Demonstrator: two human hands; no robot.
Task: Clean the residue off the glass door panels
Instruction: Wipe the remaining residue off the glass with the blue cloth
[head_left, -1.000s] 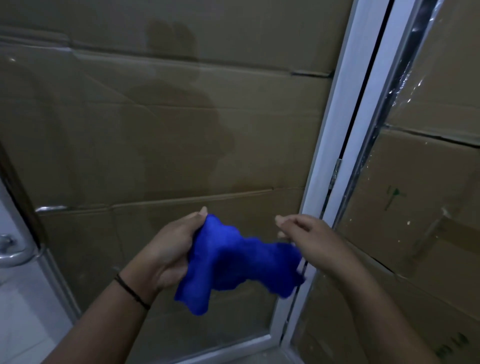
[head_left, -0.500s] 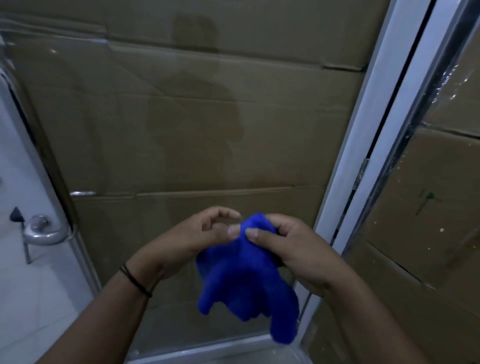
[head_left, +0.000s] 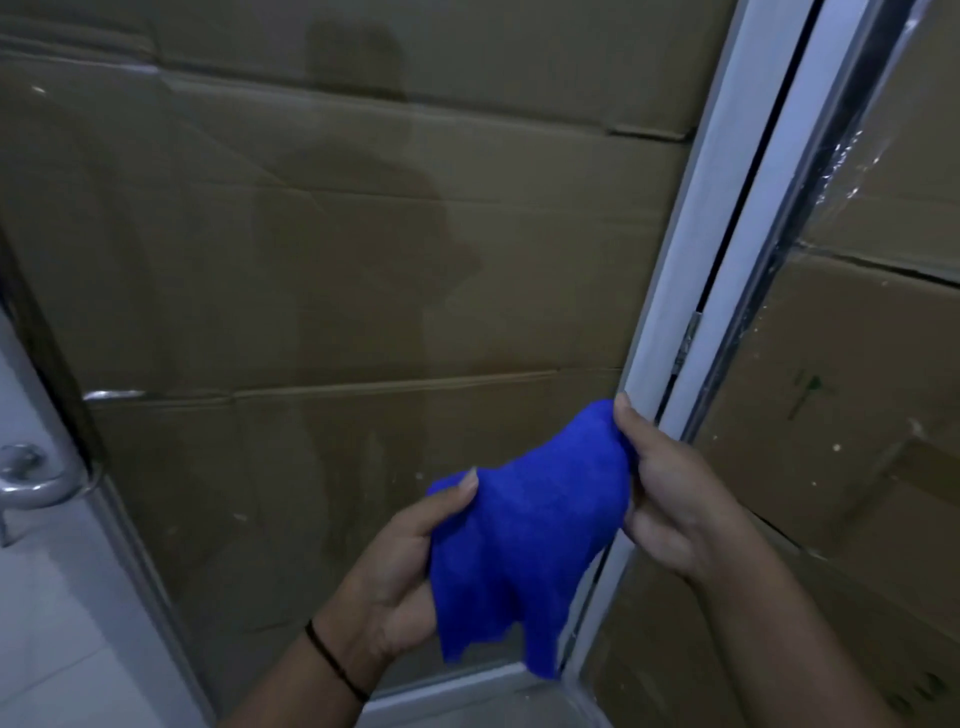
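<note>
I hold the blue cloth (head_left: 524, 540) stretched between both hands, in front of the glass door panel (head_left: 311, 312), which fills the view from 9 o'clock round to 12; my right hand (head_left: 670, 499) pinches the cloth's upper corner at about 2 o'clock, close by the white door frame (head_left: 675, 291); my left hand (head_left: 400, 577) grips its lower edge at 7 o'clock, thumb on top; neither grip is free; the cloth's long axis runs from 7 up to 2; the specks of residue (head_left: 415, 475) lie nearest my left hand, so I judge that hand better placed to wipe.
</note>
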